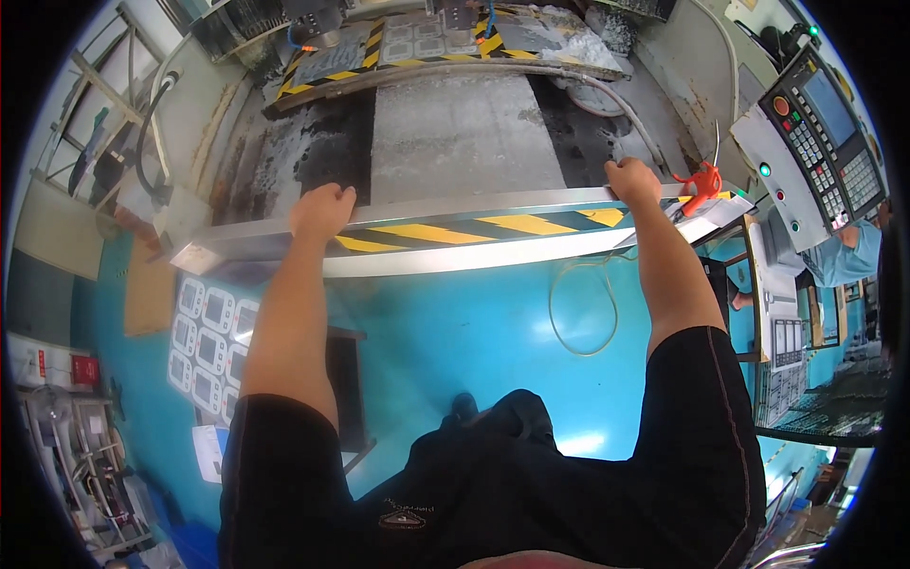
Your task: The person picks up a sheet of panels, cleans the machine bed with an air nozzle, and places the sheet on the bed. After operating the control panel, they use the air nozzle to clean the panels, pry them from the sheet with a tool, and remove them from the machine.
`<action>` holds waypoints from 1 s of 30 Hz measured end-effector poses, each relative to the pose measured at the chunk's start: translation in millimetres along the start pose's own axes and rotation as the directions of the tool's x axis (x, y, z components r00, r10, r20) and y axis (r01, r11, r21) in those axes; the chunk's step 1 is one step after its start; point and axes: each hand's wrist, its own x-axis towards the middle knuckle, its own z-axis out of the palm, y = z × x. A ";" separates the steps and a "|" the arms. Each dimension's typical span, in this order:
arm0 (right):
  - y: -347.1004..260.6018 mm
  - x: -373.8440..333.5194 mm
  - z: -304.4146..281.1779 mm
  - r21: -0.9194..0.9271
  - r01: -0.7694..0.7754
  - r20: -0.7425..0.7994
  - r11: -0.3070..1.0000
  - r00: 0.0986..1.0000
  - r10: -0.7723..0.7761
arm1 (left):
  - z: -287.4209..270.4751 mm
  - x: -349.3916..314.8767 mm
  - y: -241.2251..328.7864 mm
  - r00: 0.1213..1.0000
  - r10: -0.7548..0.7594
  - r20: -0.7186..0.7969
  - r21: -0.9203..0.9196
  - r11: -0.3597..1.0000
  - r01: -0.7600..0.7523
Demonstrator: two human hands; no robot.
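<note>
Both my arms reach forward to a long metal guard panel with yellow and black stripes, across the front of a machine. My left hand is closed over its upper edge, left of the middle. Near the right end, my right hand grips the same edge with fingers curled. The fingertips of both hands are partly hidden. Just right of my right hand, a red air blow gun with a thin metal nozzle hangs at the panel's end.
Beyond the panel lies the wet machine bed, with a striped fixture holding pale plates at the back. A control console stands at right, near another person's blue sleeve. White framed plates are at lower left; a hose loop hangs below.
</note>
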 end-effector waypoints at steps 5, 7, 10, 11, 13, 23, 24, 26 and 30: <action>-2.2 -3.7 -1.8 -0.010 0.032 0.031 0.999 0.999 -0.031 | -0.3 -4.1 -2.5 0.999 -0.032 -0.003 -0.021 0.999 0.032; 1.7 -2.5 -0.2 -0.014 0.007 0.020 1.000 1.000 -0.007 | 0.4 -3.4 -1.4 1.000 0.013 -0.004 -0.012 1.000 -0.013; 2.8 1.7 1.4 -0.020 0.021 0.023 1.000 1.000 -0.021 | 2.5 -0.4 -2.9 1.000 0.006 0.000 -0.017 1.000 -0.006; 0.6 0.8 0.2 -0.033 0.029 0.025 0.999 0.999 -0.028 | 2.0 -0.7 -5.3 1.000 0.006 -0.006 -0.032 0.999 -0.007; -1.3 2.3 0.7 -0.055 0.043 0.036 0.998 0.998 -0.041 | 2.8 0.3 -7.2 1.000 -0.004 -0.013 -0.038 0.999 0.004; -3.4 18.1 11.1 -0.188 0.179 0.195 0.966 0.970 -0.142 | 2.2 -1.1 -16.6 0.999 0.017 -0.038 -0.085 0.996 -0.020; -2.0 19.4 14.1 -0.191 0.202 0.197 0.961 0.967 -0.164 | 0.3 -5.3 -16.9 0.999 -0.005 -0.042 -0.091 0.996 0.001; 10.3 29.4 23.2 -0.160 0.209 0.188 0.965 0.966 -0.178 | -4.8 -9.9 -15.2 0.998 0.038 -0.046 -0.121 0.992 -0.044; 18.1 34.9 27.3 -0.111 0.261 0.175 0.959 0.955 -0.240 | -6.4 -13.9 -14.5 0.998 0.044 -0.050 -0.107 0.993 -0.049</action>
